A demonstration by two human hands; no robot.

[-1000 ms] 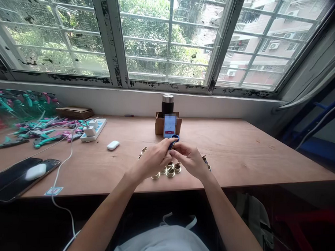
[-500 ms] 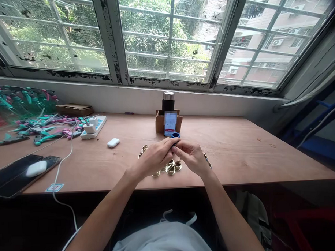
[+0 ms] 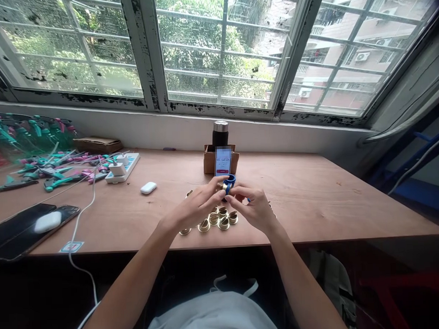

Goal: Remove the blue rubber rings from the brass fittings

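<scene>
Both my hands are raised just above the table, fingertips meeting around a small blue plastic ring (image 3: pixel 229 181) with a brass piece (image 3: pixel 224 186) seated in it. My left hand (image 3: pixel 195 206) pinches it from the left, and my right hand (image 3: pixel 251 207) from the right. Beneath them, several small brass cups (image 3: pixel 214 219) lie in a loose cluster on the plywood tabletop (image 3: pixel 314 199). A small blue bit (image 3: pixel 248 200) shows beyond my right hand. My fingers hide part of the ring.
A smartphone (image 3: pixel 223 162) showing a timer leans in a cardboard box (image 3: pixel 210 162) behind a black flask (image 3: pixel 220 134). To the left lie a power strip (image 3: pixel 122 167), white earbud case (image 3: pixel 149 187), teal-and-pink plastic parts (image 3: pixel 50 170), and dark phones (image 3: pixel 27 231). Barred windows run behind the table.
The blue ring has dropped lower between my fingertips, and its brass piece now shows. My left hand has shifted, uncovering more brass cups. The camera has barely moved.
</scene>
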